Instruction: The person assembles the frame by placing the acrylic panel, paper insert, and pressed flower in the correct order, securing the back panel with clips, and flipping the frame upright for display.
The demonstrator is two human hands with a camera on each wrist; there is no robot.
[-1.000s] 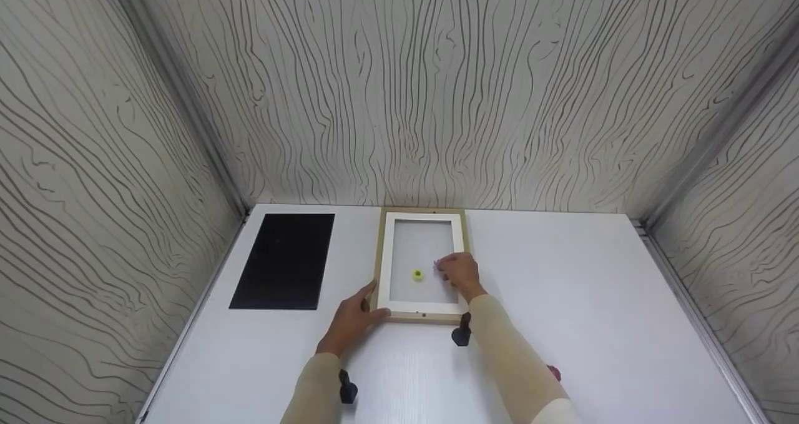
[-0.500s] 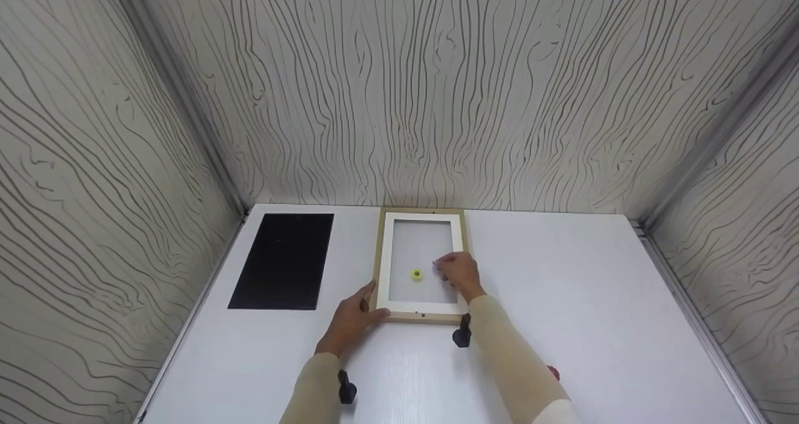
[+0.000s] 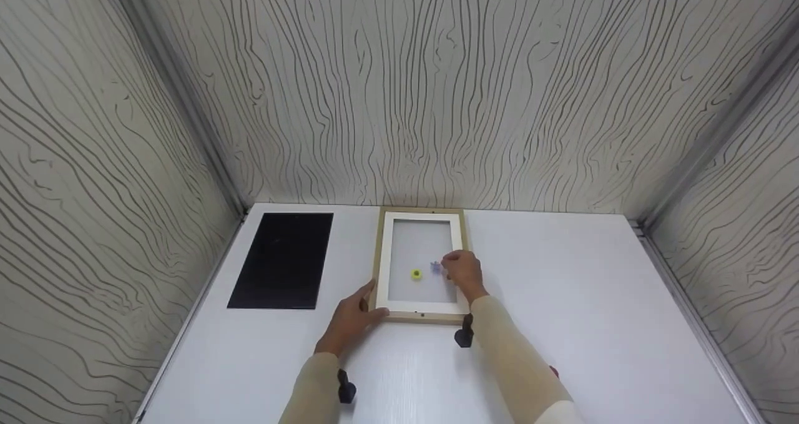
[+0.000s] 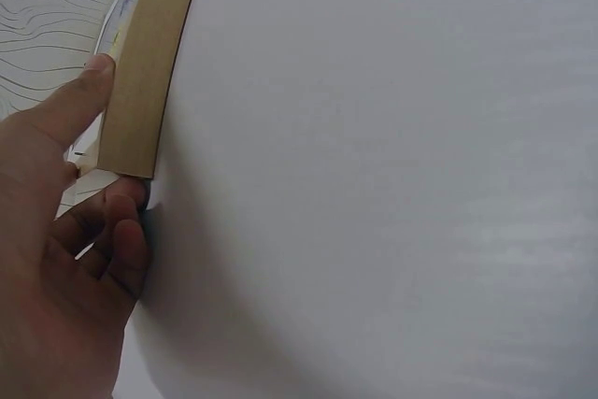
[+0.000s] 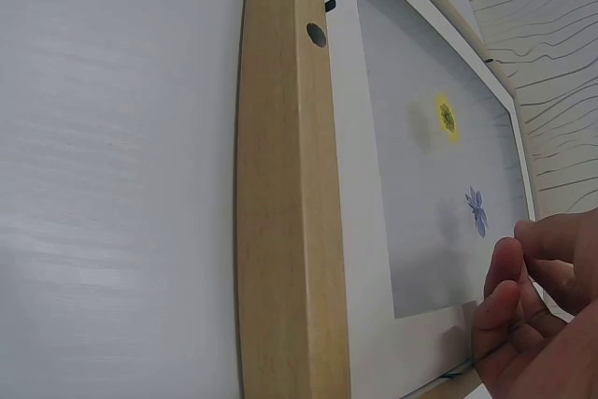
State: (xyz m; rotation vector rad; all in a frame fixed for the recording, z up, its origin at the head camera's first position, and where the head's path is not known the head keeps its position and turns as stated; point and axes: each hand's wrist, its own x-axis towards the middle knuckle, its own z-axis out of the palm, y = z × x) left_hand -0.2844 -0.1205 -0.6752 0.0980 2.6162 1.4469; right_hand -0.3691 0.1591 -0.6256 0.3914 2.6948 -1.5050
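A picture frame point(image 3: 422, 317) with a light wooden outer edge and white inner border lies on the white table. On its grey pane lie a yellow flower point(image 3: 416, 274) with a dark centre and a purple flower point(image 5: 477, 211) to its right. My left hand point(image 3: 347, 323) grips the frame's near left corner, thumb on top and fingers curled at the side and underneath. My right hand point(image 3: 464, 271) hovers over the pane's right side, fingers curled with the tips drawn together just right of the purple flower. A gap shows between flower and fingertips; nothing shows in the fingers.
A black rectangular panel point(image 3: 282, 260) lies left of the frame on the white table point(image 3: 562, 274). A small red item point(image 3: 554, 371) peeks out beside the right sleeve. Patterned wall panels point(image 3: 399, 99) stand behind and at both sides.
My right hand has let go of the purple flower and shifted slightly right, leaving the flower in full view on the pane. My left hand stays at the frame's corner.
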